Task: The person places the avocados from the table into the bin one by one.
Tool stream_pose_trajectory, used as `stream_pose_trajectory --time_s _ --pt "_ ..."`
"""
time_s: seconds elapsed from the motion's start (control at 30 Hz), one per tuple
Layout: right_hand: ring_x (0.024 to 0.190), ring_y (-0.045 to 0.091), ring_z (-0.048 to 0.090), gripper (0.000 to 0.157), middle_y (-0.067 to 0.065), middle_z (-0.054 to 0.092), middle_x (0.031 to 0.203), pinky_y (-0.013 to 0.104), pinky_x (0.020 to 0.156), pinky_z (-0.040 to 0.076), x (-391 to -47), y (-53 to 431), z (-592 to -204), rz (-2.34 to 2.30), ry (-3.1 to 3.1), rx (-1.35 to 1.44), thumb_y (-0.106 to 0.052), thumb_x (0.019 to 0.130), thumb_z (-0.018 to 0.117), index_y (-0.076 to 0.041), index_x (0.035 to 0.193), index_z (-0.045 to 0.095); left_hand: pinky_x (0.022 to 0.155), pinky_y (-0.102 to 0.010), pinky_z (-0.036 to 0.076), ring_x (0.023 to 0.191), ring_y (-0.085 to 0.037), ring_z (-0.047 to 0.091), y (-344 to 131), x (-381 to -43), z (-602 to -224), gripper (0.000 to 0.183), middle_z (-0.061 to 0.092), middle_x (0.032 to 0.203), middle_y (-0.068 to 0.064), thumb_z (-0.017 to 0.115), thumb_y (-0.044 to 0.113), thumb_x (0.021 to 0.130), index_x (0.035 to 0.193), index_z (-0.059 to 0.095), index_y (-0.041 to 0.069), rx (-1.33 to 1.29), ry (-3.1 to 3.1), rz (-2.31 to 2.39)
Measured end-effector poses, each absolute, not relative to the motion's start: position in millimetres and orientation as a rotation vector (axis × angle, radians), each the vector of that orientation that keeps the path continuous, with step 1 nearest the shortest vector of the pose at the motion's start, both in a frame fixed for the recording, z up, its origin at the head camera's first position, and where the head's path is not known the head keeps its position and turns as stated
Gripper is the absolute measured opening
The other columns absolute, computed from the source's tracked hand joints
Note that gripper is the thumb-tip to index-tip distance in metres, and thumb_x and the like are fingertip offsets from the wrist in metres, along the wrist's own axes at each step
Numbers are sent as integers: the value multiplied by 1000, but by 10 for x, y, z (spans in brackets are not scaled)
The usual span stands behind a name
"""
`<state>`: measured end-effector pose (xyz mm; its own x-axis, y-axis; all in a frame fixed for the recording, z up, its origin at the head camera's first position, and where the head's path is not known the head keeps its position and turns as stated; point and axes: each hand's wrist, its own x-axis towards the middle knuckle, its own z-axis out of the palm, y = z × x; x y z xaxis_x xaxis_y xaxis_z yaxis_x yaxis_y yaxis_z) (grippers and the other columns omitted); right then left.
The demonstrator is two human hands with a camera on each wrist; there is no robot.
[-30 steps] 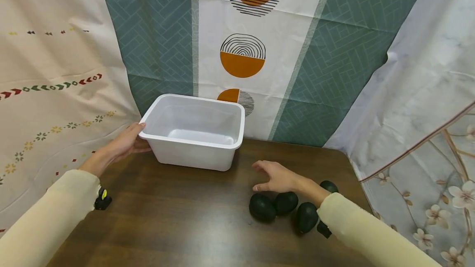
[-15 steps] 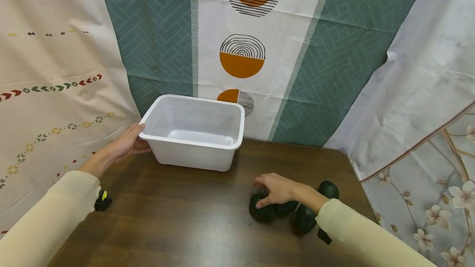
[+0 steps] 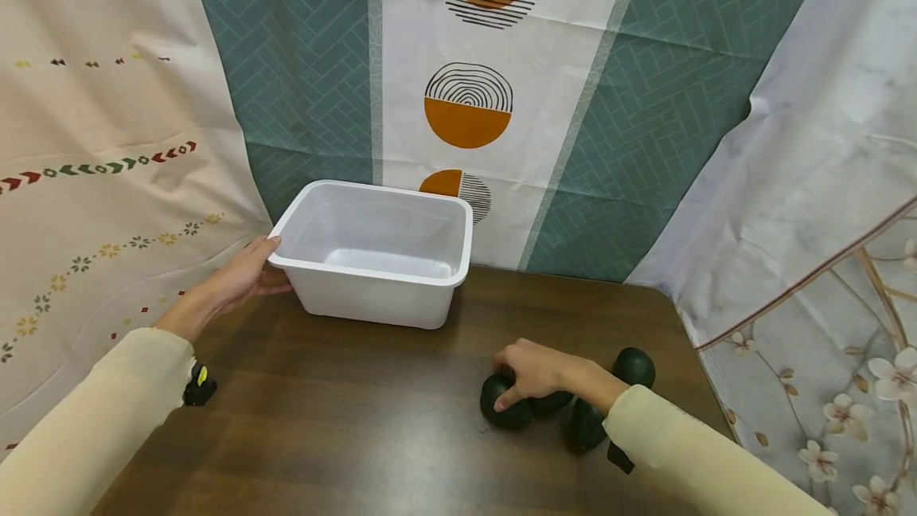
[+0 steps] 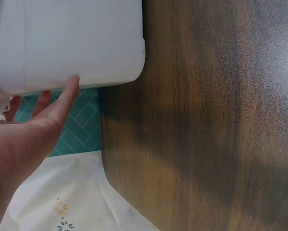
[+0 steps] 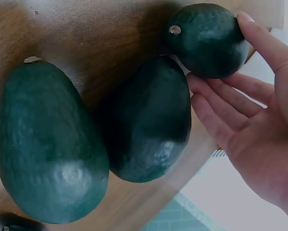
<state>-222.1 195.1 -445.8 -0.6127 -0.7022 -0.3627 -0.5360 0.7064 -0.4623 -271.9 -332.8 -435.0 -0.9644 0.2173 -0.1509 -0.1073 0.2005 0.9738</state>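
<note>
A white plastic bin (image 3: 365,293) stands at the back left of the table, with nothing inside. My left hand (image 3: 243,273) holds its left front corner, thumb on the rim and fingers against the outer wall; the left wrist view shows those fingers (image 4: 57,108) touching the side. On the right, my right hand (image 3: 537,373) grips the leftmost dark green avocado (image 3: 505,412) between thumb and fingers. The right wrist view has this avocado (image 5: 208,41) with its stem end turned to the camera. Beside it lie a second avocado (image 5: 148,120) and a larger-looking one (image 5: 52,144).
Another avocado (image 3: 634,366) lies farther right, near the forearm. The brown wooden table (image 3: 344,420) has its right edge past that avocado. Patterned cloths (image 3: 308,62) hang behind and at both sides, close to the bin's back.
My right hand came down from above the avocados, and its thumb and fingers closed around the leftmost one. My left hand and the bin stayed in place.
</note>
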Motion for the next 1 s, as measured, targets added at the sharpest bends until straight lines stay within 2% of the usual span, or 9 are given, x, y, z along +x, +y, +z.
stream_pose_trajectory --time_s 0.1,0.23,0.37,0.57,0.73,0.87,1.0 --pt "83 6 63 52 -4 72 101 28 74 58 -2218 1931 -4467 -401 2390 -924 -40 83 93 -8 119 74 110 -61 47 130 -36 57 -3322 -2708 -4346 74 24 159 -40 18 50 116 164 -3 -3 109 2222 1836" --pt "85 7 63 54 -4 72 104 28 76 58 -2217 1907 -4468 -390 2391 -911 -39 82 94 -8 122 74 111 -63 45 128 -31 59 -3319 -2703 -4326 76 23 159 -38 19 52 116 164 -2 -3 110 2223 1838" --pt "87 7 64 54 -2 73 106 28 77 59 -2218 1878 -4456 -378 2380 -906 -38 83 93 -8 123 74 109 -59 50 129 -32 58 -3319 -2713 -4320 75 26 159 -39 19 52 116 163 -1 -4 109 2221 1842" --pt "102 18 69 57 3 73 118 35 87 61 -2233 1842 -4423 -344 2367 -911 -38 84 93 -8 127 73 108 -58 51 125 -28 61 -3332 -2741 -4327 75 27 158 -38 19 51 116 163 -1 -3 99 2217 1854" --pt "111 24 68 60 5 71 124 38 92 60 -2232 1833 -4429 -333 2341 -910 -37 84 92 -9 132 70 108 -59 50 132 -38 55 -3334 -2737 -4331 74 26 158 -39 17 51 116 162 0 -3 95 2219 1852" --pt "111 22 66 61 5 70 124 37 93 59 -2216 1820 -4446 -314 2321 -931 -37 85 92 -11 134 68 109 -59 50 134 -40 53 -3326 -2729 -4339 73 27 158 -38 18 51 116 161 2 -3 86 2213 1851" --pt "108 18 65 59 3 69 122 34 91 58 -2217 1809 -4445 -300 2321 -953 -37 85 92 -12 132 69 106 -54 54 136 -45 49 -3317 -2726 -4339 72 26 158 -39 17 50 116 161 1 -4 88 2208 1862"
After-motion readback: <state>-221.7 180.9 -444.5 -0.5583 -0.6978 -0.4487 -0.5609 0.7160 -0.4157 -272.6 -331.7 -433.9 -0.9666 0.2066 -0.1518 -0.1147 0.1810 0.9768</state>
